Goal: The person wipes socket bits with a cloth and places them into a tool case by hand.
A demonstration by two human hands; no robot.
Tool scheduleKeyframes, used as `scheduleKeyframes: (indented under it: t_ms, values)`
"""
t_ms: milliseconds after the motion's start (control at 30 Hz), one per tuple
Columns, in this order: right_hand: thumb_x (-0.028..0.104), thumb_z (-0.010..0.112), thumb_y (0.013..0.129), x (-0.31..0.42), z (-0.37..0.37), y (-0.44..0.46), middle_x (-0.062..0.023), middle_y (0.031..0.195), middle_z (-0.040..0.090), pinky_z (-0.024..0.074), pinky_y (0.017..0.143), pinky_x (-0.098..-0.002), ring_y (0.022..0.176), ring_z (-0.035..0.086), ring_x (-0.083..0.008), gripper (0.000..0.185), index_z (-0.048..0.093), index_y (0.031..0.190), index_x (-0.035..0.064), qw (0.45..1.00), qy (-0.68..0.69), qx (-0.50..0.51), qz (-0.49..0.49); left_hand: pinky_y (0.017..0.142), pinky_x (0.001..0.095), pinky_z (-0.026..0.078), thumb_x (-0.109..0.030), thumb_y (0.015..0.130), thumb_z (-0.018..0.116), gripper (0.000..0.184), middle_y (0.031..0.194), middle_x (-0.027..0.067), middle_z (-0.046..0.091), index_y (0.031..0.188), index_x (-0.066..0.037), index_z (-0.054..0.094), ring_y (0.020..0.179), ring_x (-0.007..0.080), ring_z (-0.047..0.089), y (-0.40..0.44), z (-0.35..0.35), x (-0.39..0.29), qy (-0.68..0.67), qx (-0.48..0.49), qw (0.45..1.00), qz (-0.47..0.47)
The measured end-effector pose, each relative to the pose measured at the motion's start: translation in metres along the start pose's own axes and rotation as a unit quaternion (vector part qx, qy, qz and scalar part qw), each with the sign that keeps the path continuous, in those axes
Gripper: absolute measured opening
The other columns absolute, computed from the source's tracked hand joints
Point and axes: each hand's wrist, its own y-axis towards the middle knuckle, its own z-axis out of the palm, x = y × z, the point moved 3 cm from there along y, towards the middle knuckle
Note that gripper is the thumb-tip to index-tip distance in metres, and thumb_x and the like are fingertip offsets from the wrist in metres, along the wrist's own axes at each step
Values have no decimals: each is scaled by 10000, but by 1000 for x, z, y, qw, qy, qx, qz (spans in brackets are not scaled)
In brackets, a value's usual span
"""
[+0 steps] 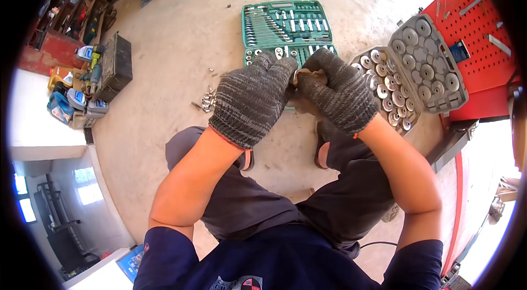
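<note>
At the wearer's 12 o'clock, a brownish object (314,75) is pinched in the fingers of the gloved right hand (341,92); the gloved left hand (250,98) is curled beside it, its grip impossible to tell. A green tool case (288,46) is laid open beyond, metal discs (387,104) at 1 o'clock.

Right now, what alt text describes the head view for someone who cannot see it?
A person holds a small brownish item, too unclear to name, in the gloved fingers of the right hand, the gloved left hand close beside. Beyond lies an open green tool case on the floor; at right, an open grey case of round metal pieces.
</note>
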Motion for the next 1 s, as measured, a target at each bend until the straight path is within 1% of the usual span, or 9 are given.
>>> scheduleKeyframes:
  t_ms: [233,267,367,433,500,600,700,900,1000]
  values:
    - [212,603,908,0,4,7,-105,709,629,478,515,-364,591,594,-197,200,557,1017,52,984,6,110,138,661,414,516,-239,800,691,264,896,136,632,1026,-113,638,748,329,643,-2,22,15,-7,102,994,-33]
    - [206,603,904,2,6,7,-118,747,625,476,525,-404,627,592,-216,198,559,1022,53,960,25,169,223,666,412,515,-239,810,683,258,901,152,641,1016,-90,638,753,336,643,-2,25,20,-50,112,991,-54]
    - [200,616,889,-34,25,8,-175,907,647,501,649,-471,802,630,-268,230,582,1064,55,926,-78,268,253,706,403,511,-218,824,679,239,942,170,657,1004,-66,637,808,342,642,3,20,27,-131,232,955,-129]
    - [221,632,881,-29,27,0,-186,975,670,512,761,-425,881,654,-291,284,600,1106,52,954,-162,250,38,736,396,511,-194,842,674,249,971,169,663,1053,-65,642,845,342,641,-4,29,32,-152,266,943,-132]
    - [280,653,880,-35,18,-5,-196,1030,677,500,838,-372,947,661,-299,365,602,1144,34,964,-130,230,33,760,383,510,-161,858,666,283,993,183,663,1123,-68,632,887,339,642,-11,32,24,-200,223,954,-29]
    - [344,660,901,-46,18,-6,-140,961,684,522,738,-324,812,645,-188,443,580,1167,-2,965,70,201,153,799,370,511,-119,854,653,371,1022,199,658,1217,-70,590,935,346,636,-17,38,15,-193,212,958,-28]
    - [310,639,923,-47,26,-20,-106,891,671,520,662,-305,739,619,-141,393,575,1155,-1,963,118,186,152,791,394,525,-109,849,636,463,1050,208,651,1297,-73,523,908,370,641,-27,56,19,-237,207,949,-4]
    - [372,553,972,-79,29,-25,-72,775,630,522,558,-277,598,600,-148,371,602,1091,25,876,266,283,286,733,408,539,-200,866,640,545,915,187,671,1368,-129,440,832,346,670,-19,53,2,-212,360,907,-55]
    - [279,599,949,-107,31,-10,-96,862,662,490,599,-279,698,605,-157,305,637,1083,8,706,394,412,420,742,436,530,-262,825,687,489,918,205,669,1255,-110,511,859,362,663,-6,75,14,-186,433,881,-37]
